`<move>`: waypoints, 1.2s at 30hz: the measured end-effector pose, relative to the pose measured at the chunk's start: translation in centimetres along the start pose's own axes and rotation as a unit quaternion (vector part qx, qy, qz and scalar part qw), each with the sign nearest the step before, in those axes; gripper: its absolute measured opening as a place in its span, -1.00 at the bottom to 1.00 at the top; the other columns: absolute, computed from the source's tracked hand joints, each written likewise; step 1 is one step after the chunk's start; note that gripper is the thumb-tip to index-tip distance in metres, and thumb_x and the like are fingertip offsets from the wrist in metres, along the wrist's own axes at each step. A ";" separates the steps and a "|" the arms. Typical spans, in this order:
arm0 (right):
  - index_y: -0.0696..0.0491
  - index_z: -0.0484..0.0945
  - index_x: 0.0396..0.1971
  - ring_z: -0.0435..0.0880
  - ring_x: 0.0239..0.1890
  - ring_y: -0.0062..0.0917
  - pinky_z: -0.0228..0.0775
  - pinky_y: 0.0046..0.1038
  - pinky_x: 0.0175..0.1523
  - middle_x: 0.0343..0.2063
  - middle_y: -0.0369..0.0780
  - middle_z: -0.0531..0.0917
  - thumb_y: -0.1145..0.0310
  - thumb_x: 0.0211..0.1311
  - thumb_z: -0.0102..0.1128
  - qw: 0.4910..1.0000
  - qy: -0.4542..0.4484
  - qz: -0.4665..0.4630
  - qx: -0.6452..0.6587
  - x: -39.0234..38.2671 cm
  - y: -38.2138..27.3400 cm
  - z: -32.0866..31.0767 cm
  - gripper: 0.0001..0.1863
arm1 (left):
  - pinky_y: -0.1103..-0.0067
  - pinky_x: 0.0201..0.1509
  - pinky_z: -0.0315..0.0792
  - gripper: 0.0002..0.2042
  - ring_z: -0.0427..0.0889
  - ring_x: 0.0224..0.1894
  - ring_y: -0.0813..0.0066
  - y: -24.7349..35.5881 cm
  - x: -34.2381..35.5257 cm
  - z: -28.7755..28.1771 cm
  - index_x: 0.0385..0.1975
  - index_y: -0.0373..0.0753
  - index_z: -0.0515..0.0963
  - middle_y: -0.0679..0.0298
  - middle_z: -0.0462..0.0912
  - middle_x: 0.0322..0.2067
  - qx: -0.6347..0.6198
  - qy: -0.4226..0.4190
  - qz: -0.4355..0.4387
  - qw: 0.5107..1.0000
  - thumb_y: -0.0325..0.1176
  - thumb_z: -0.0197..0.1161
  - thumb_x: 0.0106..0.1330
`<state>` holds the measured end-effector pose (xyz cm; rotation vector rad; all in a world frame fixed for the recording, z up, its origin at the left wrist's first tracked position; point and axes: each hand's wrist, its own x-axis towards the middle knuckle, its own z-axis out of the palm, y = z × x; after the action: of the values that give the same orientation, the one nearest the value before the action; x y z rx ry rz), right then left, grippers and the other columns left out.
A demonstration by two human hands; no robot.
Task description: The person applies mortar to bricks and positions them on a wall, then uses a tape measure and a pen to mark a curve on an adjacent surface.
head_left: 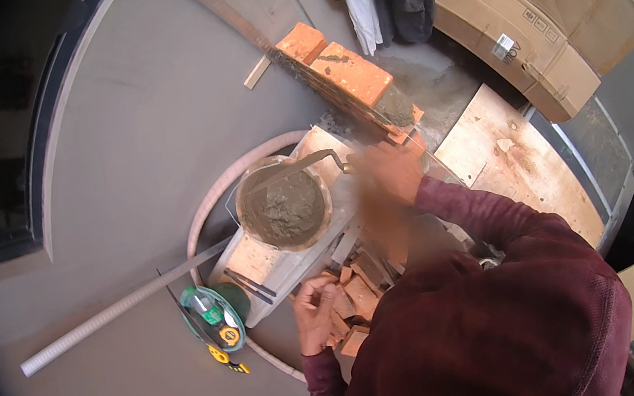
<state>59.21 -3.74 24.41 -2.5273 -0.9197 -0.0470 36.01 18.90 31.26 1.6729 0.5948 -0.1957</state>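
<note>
My right hand (391,174) is closed around the handle of a trowel (323,153). The handle is mostly hidden in the hand, and the area below it is blurred. The trowel's metal part reaches left over a bucket (327,227) of wet grey mortar (282,207). Just beyond the hand, a short row of orange bricks (352,75) has mortar on its near end and a long straightedge (227,16) along its left side. Beside several broken brick pieces (361,297), my left hand (315,312) has loosely bent fingers, with nothing visible between them.
A board (249,260) under the bucket carries two dark thin tools (250,282). Left of it are a tub (232,295) with a bottle, a yellow-handled saw (222,355) and a pale hose (198,215). A long pale tube (99,319) juts left. Cardboard boxes (535,21) and plywood (521,153) stand right.
</note>
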 end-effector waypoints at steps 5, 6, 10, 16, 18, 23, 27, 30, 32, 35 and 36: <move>0.05 0.43 0.02 0.66 -0.20 -0.05 0.49 -0.09 -0.15 -0.21 -0.03 0.64 0.48 0.02 0.16 0.966 0.077 0.184 0.165 1.4 10.1 -4.4 -0.54 | 0.53 0.06 0.43 -0.69 0.56 -0.02 0.48 15.4 12.3 -6.0 0.02 -0.30 0.57 0.26 0.59 -0.04 0.232 0.129 0.197 0.944 -0.31 0.32 0.37; 0.08 0.42 -0.04 0.67 -0.24 0.01 0.47 -0.03 -0.16 -0.26 0.03 0.65 0.45 0.03 0.16 0.945 0.042 0.259 0.195 1.9 13.4 -4.5 -0.58 | 0.44 0.18 0.40 -0.59 0.49 0.18 0.35 19.0 14.7 -6.3 0.15 -0.30 0.52 0.16 0.53 0.13 0.327 0.162 0.228 0.903 -0.27 0.32 0.36; 0.11 0.43 -0.11 0.68 -0.21 0.04 0.43 0.01 -0.13 -0.33 0.09 0.67 0.24 0.13 0.18 0.920 0.008 0.352 0.174 5.8 25.8 0.3 -0.63 | 0.08 0.46 0.12 -0.26 0.12 0.48 0.00 26.5 25.2 -10.0 0.45 -0.09 0.21 0.04 0.11 0.47 0.658 0.253 0.339 0.623 -0.15 0.39 0.29; 0.03 0.55 0.06 0.66 0.00 -0.04 0.44 -0.08 0.08 -0.10 0.04 0.69 0.02 0.30 0.17 0.877 -0.046 0.356 0.318 13.5 33.1 11.8 -0.53 | -0.12 0.53 -0.16 -0.03 -0.27 0.58 -0.09 28.1 32.3 -13.4 0.55 0.13 -0.04 0.13 -0.23 0.57 0.810 0.297 0.259 0.434 -0.11 0.47 0.18; 0.00 0.55 0.10 0.65 0.03 -0.08 0.44 -0.12 0.11 -0.05 0.02 0.68 -0.01 0.32 0.16 0.875 -0.069 0.338 0.340 15.0 33.6 13.9 -0.51 | -0.13 0.52 -0.18 0.00 -0.30 0.57 -0.11 28.3 33.4 -14.3 0.55 0.13 -0.06 0.13 -0.25 0.57 0.819 0.317 0.239 0.414 -0.10 0.48 0.16; 0.01 0.59 0.08 0.66 0.02 -0.09 0.45 -0.14 0.11 -0.06 0.01 0.69 0.00 0.31 0.18 0.888 -0.072 0.293 0.347 16.8 33.3 16.3 -0.52 | -0.18 0.50 -0.17 0.02 -0.28 0.55 -0.28 27.8 34.9 -16.0 0.55 0.14 -0.05 0.03 -0.23 0.56 0.816 0.310 0.265 0.409 -0.05 0.50 0.13; 0.02 0.59 0.09 0.65 0.02 -0.09 0.45 -0.18 0.11 -0.07 0.01 0.70 0.05 0.31 0.19 0.862 -0.060 0.273 0.424 16.2 32.4 16.6 -0.53 | -0.20 0.49 -0.14 -0.03 -0.28 0.54 -0.31 27.2 35.3 -17.5 0.54 0.14 0.00 0.02 -0.22 0.55 0.821 0.323 0.268 0.387 -0.01 0.47 0.16; 0.06 0.59 0.10 0.65 0.03 -0.10 0.45 -0.22 0.14 -0.05 0.00 0.70 0.08 0.32 0.18 0.869 -0.047 0.262 0.417 13.1 32.0 16.2 -0.53 | -0.21 0.48 -0.14 -0.04 -0.26 0.54 -0.32 26.8 35.8 -17.9 0.54 0.15 0.01 0.01 -0.22 0.55 0.816 0.324 0.290 0.380 0.00 0.45 0.17; 0.08 0.59 0.09 0.67 0.01 -0.12 0.46 -0.23 0.13 -0.07 0.01 0.70 0.04 0.33 0.18 0.873 -0.033 0.267 0.407 9.9 32.1 15.6 -0.51 | -0.23 0.47 -0.12 -0.06 -0.23 0.53 -0.34 26.6 36.1 -17.9 0.54 0.15 0.01 0.00 -0.20 0.55 0.815 0.324 0.304 0.373 0.04 0.43 0.19; 0.09 0.61 0.09 0.69 -0.02 -0.21 0.48 -0.25 0.09 -0.11 -0.01 0.72 -0.03 0.38 0.15 0.854 -0.039 0.275 0.439 6.4 31.1 13.8 -0.48 | -0.24 0.46 -0.10 -0.08 -0.20 0.52 -0.35 26.6 36.0 -17.9 0.53 0.18 0.02 0.00 -0.15 0.54 0.811 0.328 0.309 0.374 0.04 0.41 0.21; 0.09 0.60 0.10 0.69 0.00 -0.22 0.48 -0.26 0.10 -0.09 -0.01 0.72 -0.02 0.39 0.15 0.851 -0.046 0.279 0.442 5.4 30.9 12.9 -0.48 | -0.24 0.45 -0.08 -0.08 -0.19 0.52 -0.35 26.6 36.1 -18.0 0.54 0.18 0.01 0.00 -0.14 0.54 0.811 0.326 0.309 0.375 0.04 0.41 0.21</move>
<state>80.96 -15.98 1.51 -1.8053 -0.1076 0.5540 76.02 43.82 41.81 3.9103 0.0304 0.8307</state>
